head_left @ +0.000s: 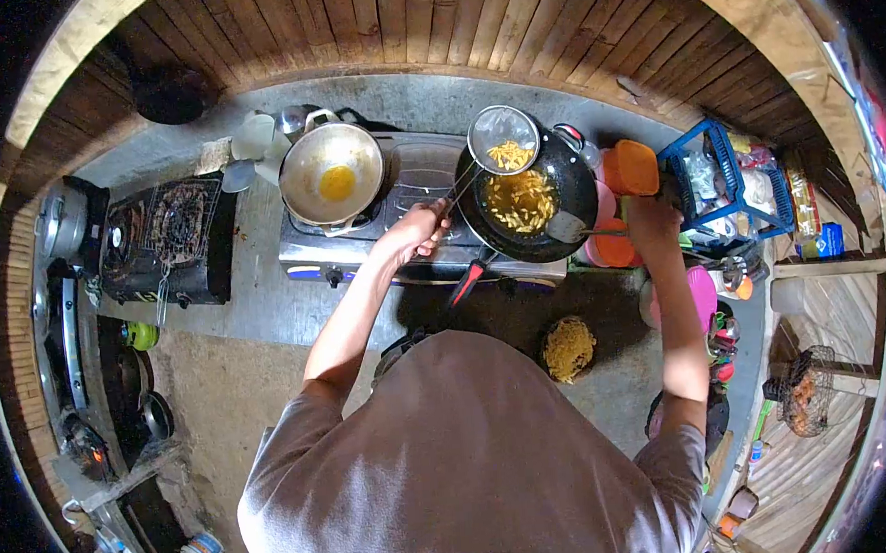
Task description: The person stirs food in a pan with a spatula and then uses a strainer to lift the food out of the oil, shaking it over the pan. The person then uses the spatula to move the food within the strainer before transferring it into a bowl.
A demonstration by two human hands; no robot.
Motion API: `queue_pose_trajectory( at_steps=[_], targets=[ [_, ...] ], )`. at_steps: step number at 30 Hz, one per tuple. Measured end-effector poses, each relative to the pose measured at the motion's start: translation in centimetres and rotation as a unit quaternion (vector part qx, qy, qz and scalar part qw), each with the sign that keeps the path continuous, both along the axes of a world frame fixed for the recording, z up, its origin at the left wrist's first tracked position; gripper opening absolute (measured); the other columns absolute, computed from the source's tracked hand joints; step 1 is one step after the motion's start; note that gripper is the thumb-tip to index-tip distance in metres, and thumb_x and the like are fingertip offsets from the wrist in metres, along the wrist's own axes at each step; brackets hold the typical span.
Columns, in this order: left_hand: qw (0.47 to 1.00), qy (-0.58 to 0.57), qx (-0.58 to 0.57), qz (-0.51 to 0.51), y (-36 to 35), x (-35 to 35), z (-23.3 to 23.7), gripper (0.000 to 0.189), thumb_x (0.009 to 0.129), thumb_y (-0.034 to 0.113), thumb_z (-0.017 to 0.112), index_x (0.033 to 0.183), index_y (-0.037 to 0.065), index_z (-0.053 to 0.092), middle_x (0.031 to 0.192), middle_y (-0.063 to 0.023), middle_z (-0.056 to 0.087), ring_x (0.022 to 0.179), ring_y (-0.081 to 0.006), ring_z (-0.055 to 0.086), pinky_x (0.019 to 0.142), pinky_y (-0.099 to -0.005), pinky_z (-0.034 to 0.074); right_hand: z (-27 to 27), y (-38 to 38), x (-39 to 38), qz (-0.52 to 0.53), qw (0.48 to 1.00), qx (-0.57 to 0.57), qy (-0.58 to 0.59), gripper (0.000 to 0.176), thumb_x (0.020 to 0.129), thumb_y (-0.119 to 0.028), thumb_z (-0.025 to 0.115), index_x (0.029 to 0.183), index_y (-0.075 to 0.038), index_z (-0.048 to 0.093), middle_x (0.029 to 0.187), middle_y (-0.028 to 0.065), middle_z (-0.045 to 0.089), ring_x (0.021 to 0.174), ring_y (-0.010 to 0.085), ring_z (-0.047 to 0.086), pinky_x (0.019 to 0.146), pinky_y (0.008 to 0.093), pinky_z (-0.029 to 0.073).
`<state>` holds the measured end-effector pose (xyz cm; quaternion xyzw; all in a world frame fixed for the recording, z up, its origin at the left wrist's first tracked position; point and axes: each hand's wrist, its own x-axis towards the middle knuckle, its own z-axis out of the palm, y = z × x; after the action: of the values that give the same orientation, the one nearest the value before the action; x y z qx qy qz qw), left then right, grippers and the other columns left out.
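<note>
My left hand [421,230] is closed around the handle of a wire mesh strainer [495,126]. Several yellow fried pieces [510,155] lie in the strainer, which is over the back of a black wok [580,184]. More pieces sit in the brown oil [531,190] in that wok. Over at the wok's right edge, my right hand [653,223] grips a spatula [566,227], its flat blade down inside the pan. The wok's black and red handle [471,280] points toward me, with neither hand on it.
On the left of the gas stove [307,261] sits a metal pan [304,174] with a little yellow oil. Orange containers [637,166] and a blue basket [734,186] crowd the right side. A bowl of yellow food [569,350] stands below the stove. A grill rack [174,215] lies far left.
</note>
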<state>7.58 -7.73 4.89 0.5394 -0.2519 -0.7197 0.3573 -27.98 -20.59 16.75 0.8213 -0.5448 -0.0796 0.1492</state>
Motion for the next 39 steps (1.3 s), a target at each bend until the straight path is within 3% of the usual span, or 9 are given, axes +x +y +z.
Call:
queue_pose_trajectory(
  at_steps=[11, 16, 18, 20, 21, 25, 27, 36, 39],
  targets=[
    [0.999, -0.037, 0.033, -0.012, -1.2, 0.4, 2.2, 0.043, 0.106, 0.043, 0.033, 0.079, 0.012, 0.047, 0.054, 0.0055, 0.035, 0.041, -0.0058, 0.027, 0.037, -0.0247, 0.02, -11.2, 3.1, -7.0, -0.007, 0.997, -0.025, -0.077, 0.022, 0.083, -0.029, 0.067, 0.081, -0.007, 0.066, 0.085, 0.016, 0.068, 0.083, 0.037, 0.068, 0.07, 0.0497, 0.054],
    [0.997, -0.074, 0.038, -0.008, -1.4, 0.0, 3.9, 0.043, 0.106, 0.043, 0.034, 0.079, 0.012, 0.046, 0.054, 0.0058, 0.036, 0.04, -0.0056, 0.027, 0.036, -0.0245, 0.019, -11.7, 2.5, -6.0, -0.055, 0.992, 0.022, -0.112, 0.024, 0.084, -0.031, 0.066, 0.082, -0.007, 0.065, 0.085, 0.0158, 0.068, 0.081, 0.0353, 0.068, 0.067, 0.0482, 0.054],
    [0.996, -0.082, 0.041, -0.004, -1.4, 0.0, 4.2, 0.043, 0.105, 0.044, 0.035, 0.079, 0.011, 0.046, 0.054, 0.0057, 0.036, 0.039, -0.0054, 0.027, 0.036, -0.0243, 0.02, -13.4, 1.8, -6.8, 0.009, 0.993, 0.015, -0.113, 0.028, 0.087, -0.038, 0.062, 0.09, -0.01, 0.062, 0.08, 0.0086, 0.066, 0.068, 0.0276, 0.067, 0.059, 0.0406, 0.055],
    [0.996, -0.084, 0.042, -0.003, -1.4, 0.0, 4.2, 0.043, 0.105, 0.044, 0.035, 0.079, 0.011, 0.046, 0.054, 0.0056, 0.036, 0.039, -0.0053, 0.028, 0.035, -0.0242, 0.02, -14.0, 1.7, -6.3, 0.034, 0.992, -0.025, -0.119, 0.027, 0.086, -0.037, 0.064, 0.089, -0.01, 0.063, 0.08, 0.0094, 0.066, 0.069, 0.0288, 0.067, 0.06, 0.0413, 0.055],
    [0.996, -0.085, 0.04, -0.006, -1.5, 0.1, 4.2, 0.043, 0.105, 0.045, 0.036, 0.079, 0.011, 0.046, 0.053, 0.0055, 0.036, 0.039, -0.0053, 0.028, 0.035, -0.0241, 0.02, -13.7, 1.7, -5.8, 0.055, 0.988, -0.069, -0.123, 0.027, 0.085, -0.036, 0.066, 0.087, -0.01, 0.063, 0.08, 0.0102, 0.066, 0.07, 0.03, 0.067, 0.06, 0.042, 0.054],
    [0.995, -0.083, 0.055, 0.004, -1.4, 0.4, 4.1, 0.044, 0.104, 0.046, 0.037, 0.079, 0.011, 0.046, 0.053, 0.0051, 0.036, 0.039, -0.0054, 0.028, 0.035, -0.0242, 0.019, -13.0, 0.9, -4.0, 0.043, 0.977, -0.024, -0.206, 0.025, 0.083, -0.032, 0.07, 0.084, -0.009, 0.063, 0.077, 0.0117, 0.065, 0.07, 0.0332, 0.066, 0.061, 0.0452, 0.052],
    [0.994, -0.09, 0.054, 0.011, -1.2, 0.7, 3.9, 0.044, 0.104, 0.046, 0.038, 0.078, 0.011, 0.046, 0.052, 0.0044, 0.036, 0.038, -0.0056, 0.028, 0.035, -0.0241, 0.02, -12.9, 0.2, -3.2, 0.023, 0.965, 0.025, -0.26, 0.022, 0.086, -0.024, 0.069, 0.076, -0.004, 0.065, 0.06, 0.0091, 0.063, 0.061, 0.0305, 0.066, 0.059, 0.0423, 0.05],
    [0.99, -0.132, 0.025, 0.042, 0.4, 0.6, 3.6, 0.053, 0.103, 0.048, 0.039, 0.066, 0.012, 0.043, 0.05, 0.0028, 0.035, 0.038, -0.0066, 0.027, 0.034, -0.0254, 0.02, -10.2, 0.1, -1.0, -0.105, 0.907, 0.194, -0.358, 0.024, 0.086, -0.027, 0.071, 0.08, -0.003, 0.068, 0.07, 0.0108, 0.068, 0.064, 0.0287, 0.066, 0.059, 0.0405, 0.049],
    [0.986, -0.157, 0.011, 0.057, 0.6, 0.2, 2.7, 0.052, 0.103, 0.048, 0.04, 0.068, 0.011, 0.045, 0.05, 0.0026, 0.036, 0.038, -0.0075, 0.028, 0.034, -0.0257, 0.021, -8.7, 0.8, -1.7, -0.027, 0.944, 0.077, -0.318, 0.027, 0.085, -0.031, 0.071, 0.08, -0.005, 0.068, 0.074, 0.0111, 0.07, 0.067, 0.0302, 0.067, 0.062, 0.0415, 0.051]
  ],
)
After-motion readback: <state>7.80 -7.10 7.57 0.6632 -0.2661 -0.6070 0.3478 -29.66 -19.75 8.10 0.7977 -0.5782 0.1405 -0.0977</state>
